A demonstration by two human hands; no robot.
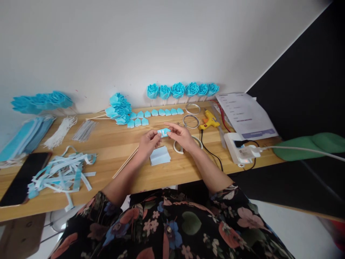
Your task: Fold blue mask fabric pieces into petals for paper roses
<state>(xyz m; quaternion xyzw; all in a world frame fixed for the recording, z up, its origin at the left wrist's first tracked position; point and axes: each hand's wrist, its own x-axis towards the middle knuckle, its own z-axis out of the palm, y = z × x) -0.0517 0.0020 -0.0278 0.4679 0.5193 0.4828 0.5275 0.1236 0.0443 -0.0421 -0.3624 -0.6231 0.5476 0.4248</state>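
Between my two hands is a small folded piece of light blue fabric (164, 132), with white showing on part of it. My left hand (151, 140) pinches its left end between thumb and fingers. On its right end, the thumb and fingers of my right hand (181, 135) close, with the index finger reaching above it. Just below lies a stack of pale blue fabric squares (160, 155). Beyond my hands, rows of folded blue petals (161, 112) rest on the table. Wooden sticks (125, 162) lie beside my left forearm.
Blue fabric flowers (178, 90) lean along the wall. A yellow glue gun (209, 120), tape rolls (191, 121) and a power strip (238, 149) with cables sit right. Cut strips (63, 172), a phone (23, 180), face masks (25, 138) and white ear loops (60, 131) lie left.
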